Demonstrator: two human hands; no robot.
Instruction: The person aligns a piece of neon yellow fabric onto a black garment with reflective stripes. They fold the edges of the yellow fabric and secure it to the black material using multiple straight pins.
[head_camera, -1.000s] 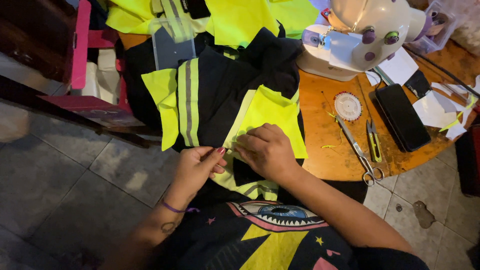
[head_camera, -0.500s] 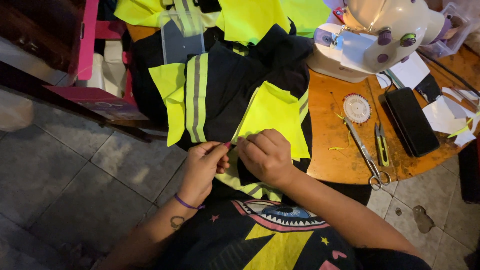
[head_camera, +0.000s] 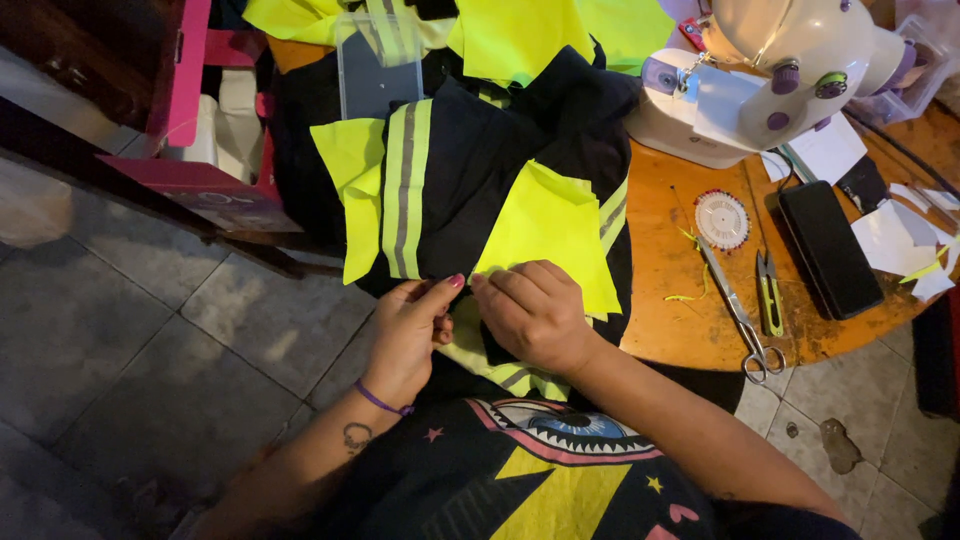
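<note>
Both hands now meet at the near edge of the yellow patch.

Since a second ago your left hand (head_camera: 412, 330) has come up from lower down and closed in beside your right hand (head_camera: 535, 318), so the two now work one spot together. The left pinches thumb to forefinger at the lower corner of the yellow patch (head_camera: 550, 235); the right lies knuckles-up, fingers curled, on the same edge, and you cannot tell what its fingertips grip. The patch rests on the dark garment (head_camera: 480, 170) draped off the table's (head_camera: 680, 320) left edge, over your lap. Scissors (head_camera: 738, 320), green snips (head_camera: 768, 295) and a phone (head_camera: 828, 248) lie untouched near the right edge, before the sewing machine (head_camera: 770, 80).
</note>
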